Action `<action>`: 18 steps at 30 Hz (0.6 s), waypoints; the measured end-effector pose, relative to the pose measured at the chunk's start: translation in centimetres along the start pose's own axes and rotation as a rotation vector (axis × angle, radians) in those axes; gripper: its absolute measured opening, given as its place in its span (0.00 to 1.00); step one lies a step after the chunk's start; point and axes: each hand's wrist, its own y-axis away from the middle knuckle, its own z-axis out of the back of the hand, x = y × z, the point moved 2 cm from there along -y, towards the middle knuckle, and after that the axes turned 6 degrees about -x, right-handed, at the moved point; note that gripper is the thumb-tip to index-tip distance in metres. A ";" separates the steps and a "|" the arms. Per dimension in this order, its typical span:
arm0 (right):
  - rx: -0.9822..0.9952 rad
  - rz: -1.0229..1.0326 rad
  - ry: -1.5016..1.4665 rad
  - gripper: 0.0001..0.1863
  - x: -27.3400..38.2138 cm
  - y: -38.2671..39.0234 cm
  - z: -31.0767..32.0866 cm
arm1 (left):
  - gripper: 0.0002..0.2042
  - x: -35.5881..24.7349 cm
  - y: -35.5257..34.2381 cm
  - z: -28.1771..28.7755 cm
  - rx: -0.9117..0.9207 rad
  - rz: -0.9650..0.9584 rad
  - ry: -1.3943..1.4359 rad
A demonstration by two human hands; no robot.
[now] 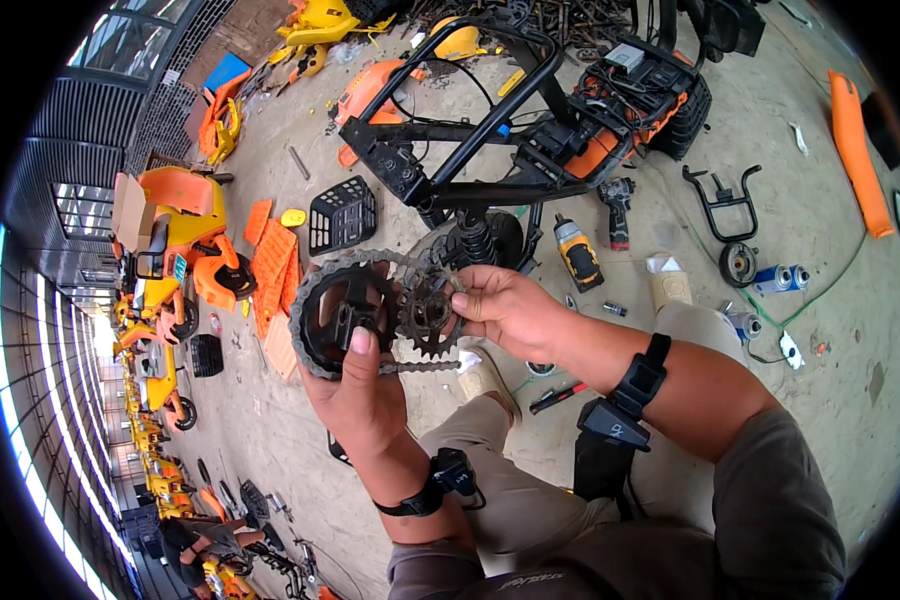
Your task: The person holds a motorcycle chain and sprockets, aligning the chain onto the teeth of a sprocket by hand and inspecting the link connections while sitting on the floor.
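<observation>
My left hand [365, 400] is closed around a large dark sprocket [317, 322] with a black hub, its thumb pressed on the middle. A smaller toothed sprocket [428, 312] is pinched by the thumb and fingers of my right hand [505, 308], close beside the large one. A drive chain [425, 367] wraps the outer edge of the large sprocket and runs across under the small one; whether it sits on the small one's teeth I cannot tell. Both parts are held up in front of me, above the floor. Fingers behind the large sprocket are hidden.
Ahead stands a stripped black vehicle frame [490, 115]. On the floor lie a yellow-black power tool [578, 252], a drill [618, 212], a black basket [342, 216], orange panels [273, 265] and spray cans [772, 279]. Yellow scooters [160, 290] line the left; a person bends at lower left.
</observation>
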 end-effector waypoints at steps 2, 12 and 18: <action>0.028 -0.021 -0.014 0.07 -0.2 0.1 0.0 | 0.26 0.1 0.0 0.2 -0.012 -0.006 -0.007; 0.024 -0.029 -0.031 0.09 -0.2 -0.1 -0.4 | 0.27 0.1 0.0 0.3 -0.017 -0.007 -0.015; 0.146 -0.100 -0.044 0.10 -0.7 -0.3 -0.4 | 0.27 -0.1 0.0 0.5 -0.038 -0.011 -0.040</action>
